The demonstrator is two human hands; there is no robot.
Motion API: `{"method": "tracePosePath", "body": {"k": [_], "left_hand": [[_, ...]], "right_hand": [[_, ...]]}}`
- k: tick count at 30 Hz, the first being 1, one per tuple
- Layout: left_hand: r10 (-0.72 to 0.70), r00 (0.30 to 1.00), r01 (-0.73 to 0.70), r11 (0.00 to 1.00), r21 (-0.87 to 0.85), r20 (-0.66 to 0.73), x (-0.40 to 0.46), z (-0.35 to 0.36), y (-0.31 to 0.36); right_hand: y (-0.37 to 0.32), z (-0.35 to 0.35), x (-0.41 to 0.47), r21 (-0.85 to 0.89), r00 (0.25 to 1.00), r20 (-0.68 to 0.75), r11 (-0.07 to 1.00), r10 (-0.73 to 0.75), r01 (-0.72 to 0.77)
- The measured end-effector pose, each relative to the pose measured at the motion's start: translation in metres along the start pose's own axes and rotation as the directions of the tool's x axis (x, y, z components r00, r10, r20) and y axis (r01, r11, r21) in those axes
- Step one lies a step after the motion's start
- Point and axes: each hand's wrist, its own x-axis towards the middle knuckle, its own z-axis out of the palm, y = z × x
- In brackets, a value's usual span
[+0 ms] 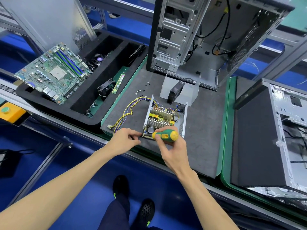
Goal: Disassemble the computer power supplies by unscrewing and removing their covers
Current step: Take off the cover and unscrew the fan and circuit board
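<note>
The opened power supply [164, 120] sits near the grey mat's [204, 130] front edge. The right hand [172, 146] grips a green-yellow screwdriver [166, 134] over its front; the left hand [126, 140], fingers curled, pinches its front-left corner.

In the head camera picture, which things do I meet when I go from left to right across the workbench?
Motherboard → loose black fan → memory stick → yellow wire bundle → open power supply → dark computer case.

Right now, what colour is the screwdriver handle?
Green with yellow ends, on the screwdriver; head view.
</note>
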Motion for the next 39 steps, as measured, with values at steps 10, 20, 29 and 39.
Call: {"method": "tracePosePath", "body": {"k": [10, 20, 29, 39], "left_hand": [[-0.013, 1.000, 0.013, 1.000, -0.004, -0.004, -0.0001, 0.0007, -0.0003], [-0.014, 1.000, 0.014, 1.000, -0.009, -0.008, -0.0013, 0.0007, -0.0007], [-0.005, 1.000, 0.005, 1.000, -0.011, -0.016, -0.0024, 0.0010, 0.0011], [0.000, 1.000, 0.000, 1.000, -0.018, -0.019, -0.0018, 0.0017, -0.0005]], "right_hand": [[0.0020, -0.0006, -0.0010, -0.049, 0.999, 0.034, 0.999, 0.006, -0.005], [0.0025, -0.0006, -0.0040, -0.052, 1.000, 0.022, 0.999, -0.007, 0.008], [0.0028, 0.0006, -0.0050, -0.084, 0.999, 0.034, 0.996, 0.013, -0.010], [0.0021, 0.0019, -0.0058, -0.021, 0.999, -0.017, 0.999, 0.050, -0.050]]}}
